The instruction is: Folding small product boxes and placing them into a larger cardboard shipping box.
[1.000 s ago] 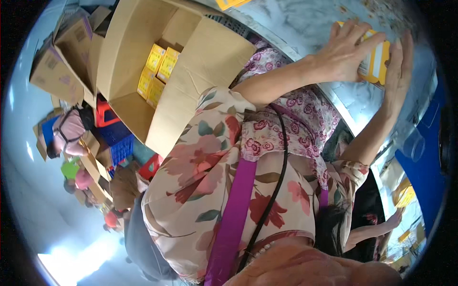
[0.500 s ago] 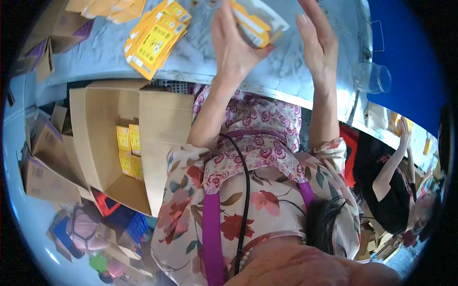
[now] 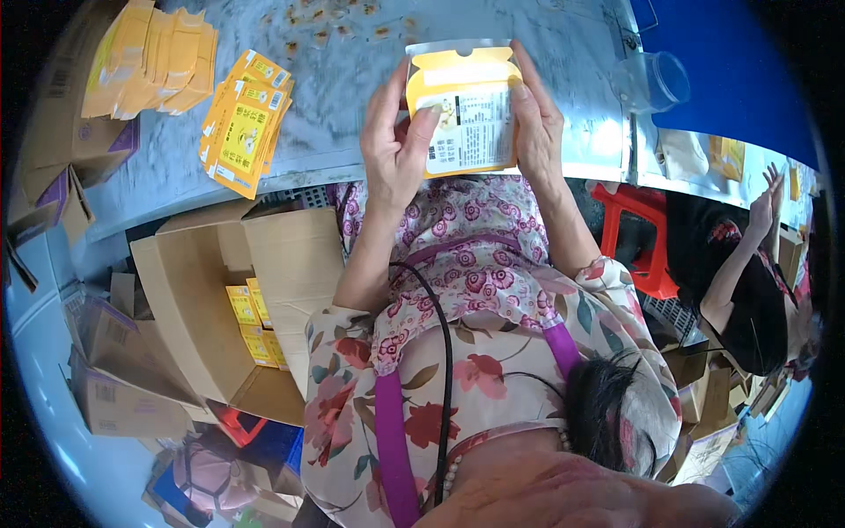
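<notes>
A yellow and white printed carton (image 3: 471,128) is held upright in front of me, close to the table's near edge. My left hand (image 3: 400,136) grips its left side, with the thumb lying across the front. On the right side, my right hand (image 3: 537,123) closes on the edge, thumb also on the front. The carton's top end has a notched flap. To the left on the table lies a fanned stack of flat yellow cartons (image 3: 245,132). Farther left, more yellow cartons (image 3: 163,62) stand in a thick bundle.
An open cardboard box (image 3: 189,312) at my left holds several small yellow boxes (image 3: 255,321). A clear plastic jar (image 3: 656,82) stands at the table's right edge. Below it is a red stool (image 3: 647,242). Another person (image 3: 735,282) sits farther right.
The carton has come nearer to me and turned to show its printed panel. My right hand, earlier apart from it, now holds its right side.
</notes>
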A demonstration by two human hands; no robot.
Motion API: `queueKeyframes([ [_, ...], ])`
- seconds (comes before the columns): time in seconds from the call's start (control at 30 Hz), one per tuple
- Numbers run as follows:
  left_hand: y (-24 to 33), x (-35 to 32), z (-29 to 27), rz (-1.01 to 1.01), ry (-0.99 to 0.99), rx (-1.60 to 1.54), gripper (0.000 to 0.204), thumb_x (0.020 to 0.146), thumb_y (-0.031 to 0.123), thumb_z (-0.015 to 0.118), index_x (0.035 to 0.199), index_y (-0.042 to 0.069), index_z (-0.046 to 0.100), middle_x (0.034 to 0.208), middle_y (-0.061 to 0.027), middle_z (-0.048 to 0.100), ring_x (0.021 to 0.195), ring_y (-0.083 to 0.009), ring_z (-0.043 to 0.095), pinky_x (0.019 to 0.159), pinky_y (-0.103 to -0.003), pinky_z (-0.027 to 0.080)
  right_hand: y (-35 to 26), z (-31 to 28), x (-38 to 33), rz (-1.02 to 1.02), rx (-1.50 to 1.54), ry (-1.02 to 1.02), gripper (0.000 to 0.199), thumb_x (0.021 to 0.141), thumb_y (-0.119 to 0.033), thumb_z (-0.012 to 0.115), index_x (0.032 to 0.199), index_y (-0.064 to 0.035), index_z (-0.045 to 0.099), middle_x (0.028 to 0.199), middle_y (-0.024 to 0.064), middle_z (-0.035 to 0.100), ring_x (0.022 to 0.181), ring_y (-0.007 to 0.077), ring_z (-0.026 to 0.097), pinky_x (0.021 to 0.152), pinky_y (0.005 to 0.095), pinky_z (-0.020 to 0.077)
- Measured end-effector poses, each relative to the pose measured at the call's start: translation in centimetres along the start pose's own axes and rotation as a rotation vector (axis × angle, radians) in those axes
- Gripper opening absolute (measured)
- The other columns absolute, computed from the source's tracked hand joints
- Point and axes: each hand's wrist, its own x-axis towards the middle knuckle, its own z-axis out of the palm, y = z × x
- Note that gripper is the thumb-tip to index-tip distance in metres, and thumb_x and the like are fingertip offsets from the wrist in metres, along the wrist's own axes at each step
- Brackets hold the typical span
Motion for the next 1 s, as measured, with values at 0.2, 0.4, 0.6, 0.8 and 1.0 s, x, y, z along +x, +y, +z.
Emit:
queueKeyframes([
  [0.2,0.0,-2.9,-0.6,-0.019,-0.049,0.130,0.040,0.096,0.026,0.052,0.125,-0.002,0.056,0.100,-0.0127,0.061,0.083,-0.0184,0.058,0.074,-0.030,0.047,1.3,-0.5,-2.5,0.217,0.208,0.052,0.029,0.096,-0.024,0.057,0.111,0.0003,0.065,0.111,0.0069,0.061,0.096,0.0107,0.054,0.084,0.0242,0.0437],
  [0.4,0.9,-5.8,-0.7,-0.056,0.097,0.059,0.042,0.099,0.028,0.047,0.123,-0.004,0.057,0.107,-0.0161,0.061,0.095,-0.0202,0.059,0.084,-0.030,0.045,1.4,-0.1,-5.7,0.084,0.213,-0.024,0.024,0.092,-0.021,0.062,0.091,0.0028,0.068,0.108,0.0093,0.062,0.092,0.0127,0.055,0.081,0.0253,0.0433],
  [0.6,-0.1,-9.0,-3.4,-0.259,-0.043,0.065,0.030,0.098,0.022,0.050,0.107,-0.005,0.062,0.104,-0.0142,0.061,0.091,-0.0192,0.059,0.079,-0.029,0.045,0.4,0.2,-8.0,0.192,0.300,-0.091,0.020,0.090,-0.016,0.064,0.090,0.0036,0.068,0.110,0.0119,0.061,0.095,0.0138,0.056,0.082,0.0254,0.0441],
  [0.8,2.4,-10.2,-2.3,-0.314,0.089,0.178,0.023,0.097,0.009,0.046,0.109,-0.004,0.062,0.098,-0.0062,0.061,0.088,-0.0115,0.057,0.080,-0.025,0.044,-1.3,1.2,-9.0,0.381,0.327,0.070,0.018,0.090,-0.009,0.060,0.104,0.0000,0.067,0.115,0.0113,0.061,0.093,0.0133,0.060,0.078,0.0264,0.0493],
  [1.0,3.7,-8.8,-4.7,-0.246,-0.264,0.347,0.016,0.080,0.005,0.070,0.095,0.001,0.068,0.086,-0.0116,0.062,0.074,-0.0188,0.061,0.065,-0.027,0.049,-1.8,-1.4,-8.5,0.183,-0.295,-0.472,0.027,0.086,-0.023,0.068,0.101,0.0000,0.067,0.100,0.0097,0.059,0.085,0.0144,0.057,0.069,0.0265,0.0472],
])
